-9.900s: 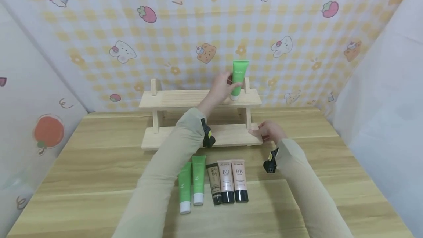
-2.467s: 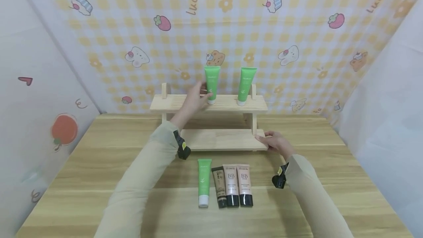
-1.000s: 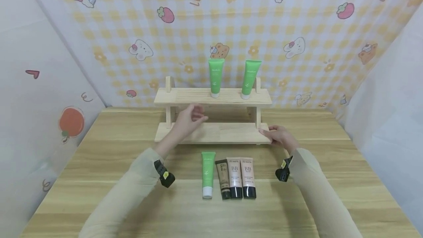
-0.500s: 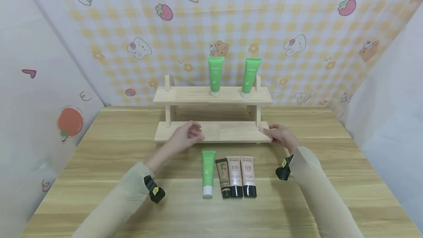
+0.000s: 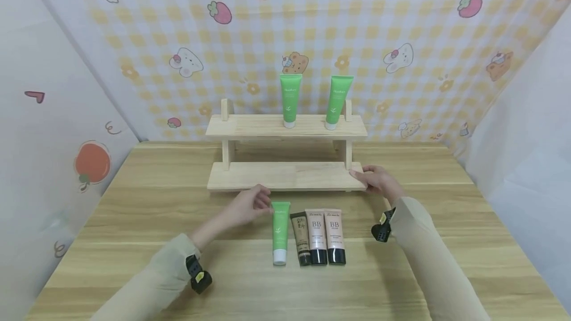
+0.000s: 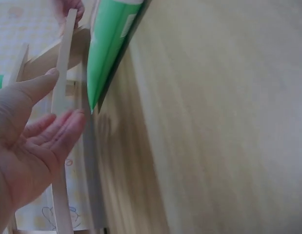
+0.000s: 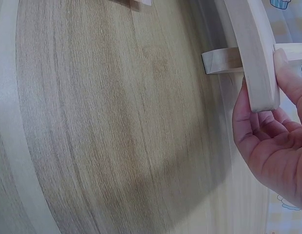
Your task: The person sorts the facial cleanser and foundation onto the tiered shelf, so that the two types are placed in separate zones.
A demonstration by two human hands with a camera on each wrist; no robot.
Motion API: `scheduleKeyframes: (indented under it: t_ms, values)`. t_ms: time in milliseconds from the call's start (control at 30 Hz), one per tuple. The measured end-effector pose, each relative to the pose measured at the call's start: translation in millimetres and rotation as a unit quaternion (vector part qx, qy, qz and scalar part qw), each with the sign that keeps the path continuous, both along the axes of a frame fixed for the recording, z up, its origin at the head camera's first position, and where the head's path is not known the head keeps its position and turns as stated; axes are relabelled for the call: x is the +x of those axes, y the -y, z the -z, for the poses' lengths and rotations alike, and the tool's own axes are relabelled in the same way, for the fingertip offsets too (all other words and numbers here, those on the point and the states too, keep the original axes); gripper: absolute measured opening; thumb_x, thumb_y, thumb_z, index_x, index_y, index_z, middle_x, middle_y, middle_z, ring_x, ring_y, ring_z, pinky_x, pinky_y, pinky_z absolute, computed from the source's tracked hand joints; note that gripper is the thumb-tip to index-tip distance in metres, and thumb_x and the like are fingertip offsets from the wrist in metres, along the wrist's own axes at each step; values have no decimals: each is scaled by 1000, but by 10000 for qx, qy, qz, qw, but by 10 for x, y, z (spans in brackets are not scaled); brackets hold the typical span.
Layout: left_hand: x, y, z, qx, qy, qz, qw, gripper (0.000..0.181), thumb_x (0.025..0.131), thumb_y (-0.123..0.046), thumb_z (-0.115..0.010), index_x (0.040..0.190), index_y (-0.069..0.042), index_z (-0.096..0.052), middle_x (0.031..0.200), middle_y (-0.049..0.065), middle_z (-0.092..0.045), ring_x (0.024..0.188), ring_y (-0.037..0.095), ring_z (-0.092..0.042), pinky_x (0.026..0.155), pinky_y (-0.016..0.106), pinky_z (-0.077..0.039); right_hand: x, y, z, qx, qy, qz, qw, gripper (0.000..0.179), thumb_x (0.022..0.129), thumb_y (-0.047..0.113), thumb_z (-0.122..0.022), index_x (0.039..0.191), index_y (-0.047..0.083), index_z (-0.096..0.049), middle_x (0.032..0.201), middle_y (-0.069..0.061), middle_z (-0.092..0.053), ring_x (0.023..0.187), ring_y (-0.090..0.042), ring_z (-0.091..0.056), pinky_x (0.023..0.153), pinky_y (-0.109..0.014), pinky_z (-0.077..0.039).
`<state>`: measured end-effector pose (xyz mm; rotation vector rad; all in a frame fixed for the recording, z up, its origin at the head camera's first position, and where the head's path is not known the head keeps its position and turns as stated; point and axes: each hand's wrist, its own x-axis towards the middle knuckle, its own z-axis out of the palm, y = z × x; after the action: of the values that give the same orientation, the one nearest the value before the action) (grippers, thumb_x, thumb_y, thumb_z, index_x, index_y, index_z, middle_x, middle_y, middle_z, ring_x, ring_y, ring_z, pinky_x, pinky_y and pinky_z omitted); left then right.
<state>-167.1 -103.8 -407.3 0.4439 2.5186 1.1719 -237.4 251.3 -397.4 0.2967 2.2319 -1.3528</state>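
Note:
My left hand [image 5: 251,205] is beside the crimped end of a green squeeze tube [image 5: 280,232] that lies on the table with its white cap toward me. In the left wrist view, a gap shows between the loosely bent fingers [image 6: 68,129] and the green tube [image 6: 109,46]. My right hand [image 5: 378,182] grips the right end of the lower board of a two-tier wooden shelf [image 5: 250,176]; thumb above and fingers below pinch the board [image 7: 260,73]. Two more green tubes, one near the middle [image 5: 291,100] and one on the right [image 5: 338,101], stand cap-down on the upper board.
Right of the lying green tube are a small brown tube [image 5: 301,238] and two pink BB cream tubes [image 5: 317,237], laid side by side with black caps toward me. A checked cloth [image 5: 250,38] hangs behind the shelf on the wooden table [image 5: 401,281].
A second green tube was stood on the upper board and released. My left hand then came down and forward to the lying green tube. My right hand keeps its grip on the shelf.

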Motion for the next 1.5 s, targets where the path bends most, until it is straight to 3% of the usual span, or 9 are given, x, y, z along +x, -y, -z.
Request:
scheduleKeyframes:
  t_ms: [133,267,400,500,633,833,1100,1267,1500]
  values:
    - [49,-24,24,-310,254,-26,9992,55,78,-26,-71,121,-1,-47,107,11,-61,93,20,-61,79,31,-54,-25,-29,21,-253,-11,1,9997,72,83,42,-63,131,-5,-36,97,-6,-55,78,-8,-54,71,-20,-49]
    - [105,-58,-6,-614,511,30,9968,51,76,-29,-72,111,0,-51,92,7,-60,79,15,-58,68,27,-53,-40,-13,33,-208,16,80,9998,69,84,39,-63,130,-4,-36,92,-3,-53,74,-6,-52,66,-18,-49]
    - [127,-122,-31,-728,783,279,9939,34,77,-31,-71,88,-4,-54,61,-3,-48,51,9,-40,45,19,-36,-39,-1,39,-74,35,161,9998,67,89,35,-57,134,-6,-30,88,1,-52,71,-4,-50,64,-16,-48]
    - [130,-170,-14,-770,914,366,9922,30,76,-32,-71,75,-9,-52,50,-7,-40,43,6,-30,41,17,-26,-30,5,23,-125,35,158,9998,69,88,35,-57,135,-7,-29,84,3,-51,69,-3,-50,63,-16,-48]
    - [132,-212,2,-846,1015,246,9909,30,74,-33,-73,76,-8,-57,52,-5,-46,44,7,-35,42,18,-31,-28,21,2,-101,78,154,9998,70,88,36,-57,136,-7,-28,85,3,-51,70,-3,-50,63,-16,-48]
    - [113,-297,-12,-757,1409,128,9870,26,74,-27,-73,82,-5,-61,69,4,-61,59,14,-56,56,24,-49,-28,12,-8,-8,113,91,9999,70,89,35,-55,138,-5,-26,97,-3,-52,75,-4,-52,68,-15,-49]
    - [166,-483,-2,-280,1860,-335,9816,31,74,-14,-72,94,2,-54,78,10,-60,64,19,-61,56,26,-55,-13,16,-20,31,135,146,9998,73,88,38,-57,139,-5,-26,101,-4,-51,77,-5,-52,69,-15,-49]
    - [183,-499,10,-63,1833,-331,9825,36,75,-13,-71,100,4,-52,82,13,-60,64,20,-62,54,27,-56,17,16,-33,-82,101,115,9998,74,89,37,-56,140,-6,-23,100,-3,-52,79,-5,-53,73,-17,-49]
    - [176,-358,3,72,2163,-162,9762,30,77,-12,-70,97,4,-55,82,14,-64,64,20,-64,58,30,-57,28,15,-34,-91,58,39,9999,75,89,37,-56,139,-6,-22,93,1,-53,76,-4,-51,71,-17,-48]
